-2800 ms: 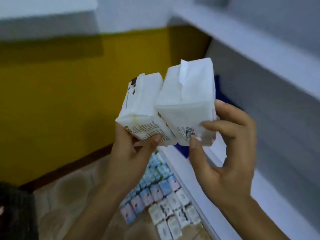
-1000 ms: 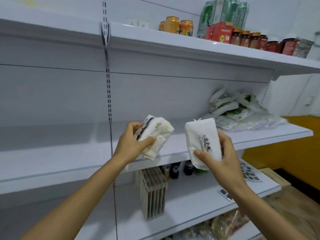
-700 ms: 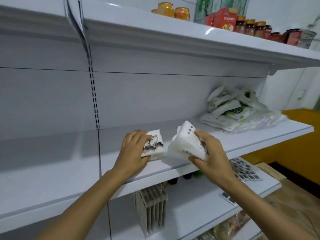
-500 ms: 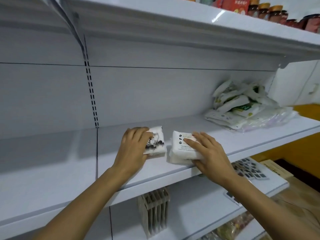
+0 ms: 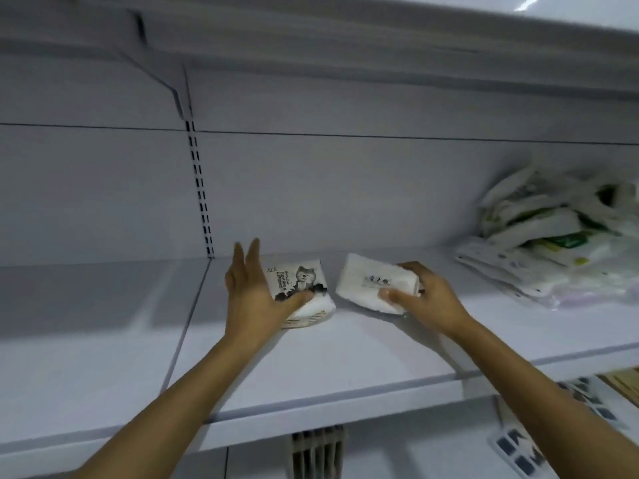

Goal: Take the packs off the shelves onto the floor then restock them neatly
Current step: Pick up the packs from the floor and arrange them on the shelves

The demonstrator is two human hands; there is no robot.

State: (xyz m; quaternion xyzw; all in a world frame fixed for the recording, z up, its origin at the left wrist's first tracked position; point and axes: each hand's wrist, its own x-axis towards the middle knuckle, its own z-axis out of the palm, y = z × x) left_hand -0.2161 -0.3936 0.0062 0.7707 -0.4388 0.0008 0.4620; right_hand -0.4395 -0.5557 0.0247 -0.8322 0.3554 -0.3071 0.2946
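Two white tissue packs lie side by side on the white middle shelf (image 5: 345, 354). The left pack (image 5: 304, 281) has a cat drawing on top. My left hand (image 5: 254, 299) is at its left side, fingers straight and pointing up, thumb resting on the pack's near top. The right pack (image 5: 370, 283) is plain white with small print. My right hand (image 5: 423, 297) grips its right end, fingers curled over the far edge and thumb on the near edge.
A loose heap of white and green plastic-wrapped packs (image 5: 553, 243) lies at the right of the same shelf. A shelf overhangs just above. Below, a ribbed box (image 5: 316, 454) and small patterned packs (image 5: 525, 447) sit on the lower shelf. The shelf's left half is bare.
Both packs have gone from held in the air to lying flat on the middle shelf. My left hand's fingers have straightened off the cat pack; my right hand still grips the plain pack.
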